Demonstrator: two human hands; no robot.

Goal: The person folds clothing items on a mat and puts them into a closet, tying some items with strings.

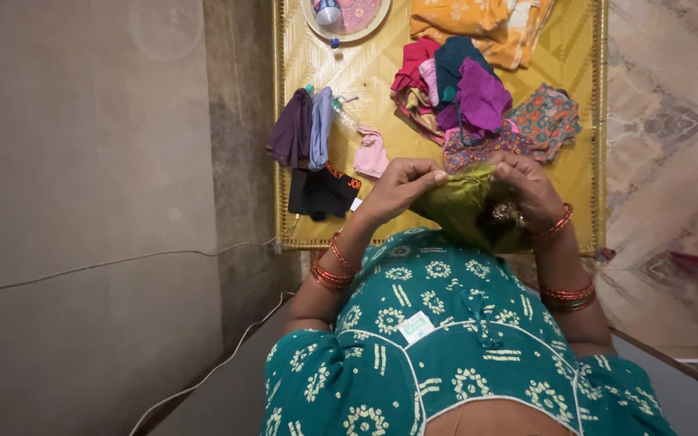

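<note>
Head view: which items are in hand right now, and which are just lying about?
In hand:
- olive-green cloth garment, pinched at its top edge by left hand and right hand

Lying about:
- pile of mixed coloured clothes
- black garment
- pink cloth piece
- orange printed cloth
- round plate
- yellow woven cot

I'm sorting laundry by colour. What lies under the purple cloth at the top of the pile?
Under the purple cloth lie a dark teal garment, red and pink pieces and a floral printed cloth. How many more pieces sit beneath is hidden, as is the yellow woven cot there.
</note>
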